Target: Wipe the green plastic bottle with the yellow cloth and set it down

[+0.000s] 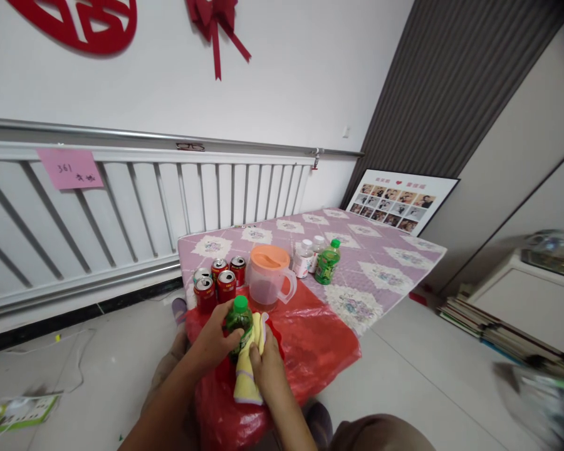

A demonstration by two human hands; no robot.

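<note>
Left hand (215, 341) is wrapped around a green bottle (239, 321) from its left side, and right hand (266, 363) is pinching a yellow cloth (249, 369) flat against the bottle's right side; so both hands are closed on something, neither is loose. Going big to small around them: the table (380, 263) with its purple flowered cover; the red plastic sheet (319, 341) draped over the near corner, where all this sits; the orange-lidded jug (269, 275) just behind the bottle; a cluster of red cans (216, 282) to the jug's left; a second green bottle (328, 262) and two small white ones (304, 257) further right. The held bottle stands upright, cap up, long axis vertical, squeezed right between the two hands; the left has the firmer hold, the cloth hangs down below the right.
</note>
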